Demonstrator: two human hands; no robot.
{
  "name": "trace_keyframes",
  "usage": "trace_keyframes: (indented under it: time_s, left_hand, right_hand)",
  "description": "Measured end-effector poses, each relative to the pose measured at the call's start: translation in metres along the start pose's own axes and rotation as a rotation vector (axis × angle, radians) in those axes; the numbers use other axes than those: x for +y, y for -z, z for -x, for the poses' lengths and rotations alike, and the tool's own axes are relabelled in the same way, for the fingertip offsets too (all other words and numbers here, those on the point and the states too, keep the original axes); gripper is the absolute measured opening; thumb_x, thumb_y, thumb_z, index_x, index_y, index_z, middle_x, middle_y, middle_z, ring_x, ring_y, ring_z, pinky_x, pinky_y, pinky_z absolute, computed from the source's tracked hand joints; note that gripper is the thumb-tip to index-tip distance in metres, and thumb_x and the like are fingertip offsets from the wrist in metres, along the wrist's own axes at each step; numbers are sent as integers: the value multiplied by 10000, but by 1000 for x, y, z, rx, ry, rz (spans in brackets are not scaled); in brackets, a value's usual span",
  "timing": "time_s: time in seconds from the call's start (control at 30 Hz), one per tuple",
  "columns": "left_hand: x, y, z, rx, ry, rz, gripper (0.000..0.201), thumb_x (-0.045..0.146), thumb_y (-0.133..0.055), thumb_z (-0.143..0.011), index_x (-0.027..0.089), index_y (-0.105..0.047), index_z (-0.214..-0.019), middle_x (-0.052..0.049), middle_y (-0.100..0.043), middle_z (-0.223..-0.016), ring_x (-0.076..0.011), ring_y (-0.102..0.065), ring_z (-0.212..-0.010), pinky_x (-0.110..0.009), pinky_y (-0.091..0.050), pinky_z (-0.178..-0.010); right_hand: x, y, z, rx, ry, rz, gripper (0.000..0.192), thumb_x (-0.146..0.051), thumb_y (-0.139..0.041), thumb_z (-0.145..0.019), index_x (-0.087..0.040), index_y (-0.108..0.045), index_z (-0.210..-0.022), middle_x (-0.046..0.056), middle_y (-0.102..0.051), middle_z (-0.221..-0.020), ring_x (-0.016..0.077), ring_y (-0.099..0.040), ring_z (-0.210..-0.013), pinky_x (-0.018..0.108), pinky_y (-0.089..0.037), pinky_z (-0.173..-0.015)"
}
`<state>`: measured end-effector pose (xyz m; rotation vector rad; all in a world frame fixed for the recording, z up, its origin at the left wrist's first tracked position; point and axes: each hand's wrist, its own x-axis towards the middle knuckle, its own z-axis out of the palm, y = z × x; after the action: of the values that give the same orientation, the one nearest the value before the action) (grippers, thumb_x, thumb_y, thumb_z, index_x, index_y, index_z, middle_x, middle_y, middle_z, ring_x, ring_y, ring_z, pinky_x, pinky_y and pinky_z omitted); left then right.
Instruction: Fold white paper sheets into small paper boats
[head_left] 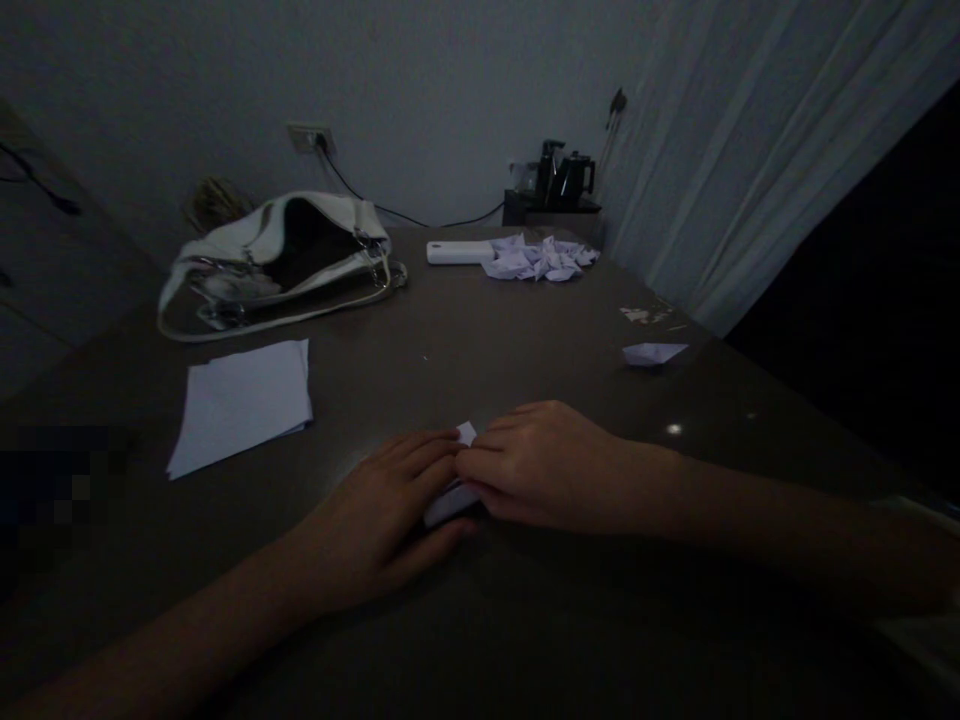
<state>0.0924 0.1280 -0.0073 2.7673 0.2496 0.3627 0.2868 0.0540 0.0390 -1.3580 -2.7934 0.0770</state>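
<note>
A small piece of folded white paper [450, 503] lies on the dark table between my two hands, mostly covered by them. My left hand [397, 495] holds it from the left, fingers across its top and thumb along the near side. From the right, my right hand [540, 462] grips the paper, its fingers bent together and touching the left fingertips. The exact fold is hidden under the fingers. A finished-looking folded paper boat [655, 354] sits apart, beyond my right hand. To the left rests a stack of white paper sheets [244, 400].
A white handbag [277, 260] stands open at the back left. At the back are a white bar-shaped object [457, 253] and a heap of folded papers [540, 258]. Paper scraps [645, 314] lie near the right edge, beside a curtain [705, 150]. A black kettle [573, 180] stands beyond.
</note>
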Motion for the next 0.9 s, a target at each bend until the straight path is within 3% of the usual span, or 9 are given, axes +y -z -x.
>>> trace_keyframes:
  time_s: [0.13,0.27,0.4,0.53,0.7,0.9]
  left_hand:
    - [-1,0,1,49,100,106,257,232,-379,-959,206,-516,-1175,-78,-636,-1123,-197,-624,-990,-318,-518,-837]
    - [-2,-1,0,77,179,98,215,223,-376,-951,195,-526,-1103,-69,-651,-998,-183,-639,-843,-292,-524,-710]
    - [-2,-1,0,59,186,86,176,213,-387,-934,183,-514,-1052,-79,-620,-1028,-191,-620,-897,-306,-517,-760]
    - [-2,0,1,66,185,94,185,197,-404,-911,184,-494,-1072,-81,-605,-1062,-193,-611,-931,-308,-514,-788]
    - [-1,1,2,77,175,97,220,162,-410,-890,192,-480,-1097,-77,-607,-1067,-196,-614,-931,-312,-517,-777]
    - [-1,0,0,125,175,91,137,203,-423,-911,196,-483,-1033,-96,-568,-1154,-215,-584,-1021,-342,-507,-837]
  right_hand:
    - [13,-5,-1,64,-134,-140,221,-333,-497,-944,-152,-589,-1032,67,-684,-927,168,-630,-763,261,-382,-616]
    - [31,-13,-1,126,-209,-321,344,-451,-600,-862,-166,-582,-1054,52,-661,-966,157,-603,-779,251,-387,-623]
    - [45,-21,-2,106,-175,-456,562,-515,-658,-788,-142,-554,-1195,98,-592,-1128,196,-568,-968,299,-439,-791]
    - [48,-25,-3,81,-64,-515,610,-481,-698,-763,-122,-542,-1231,113,-528,-1204,208,-504,-1091,311,-413,-918]
    - [44,-29,-6,110,-87,-526,556,-476,-718,-740,-138,-564,-1153,98,-546,-1156,210,-499,-1068,326,-408,-905]
    - [41,-36,-8,171,-175,-725,486,-408,-766,-699,-141,-550,-1042,49,-592,-991,161,-539,-875,279,-429,-740]
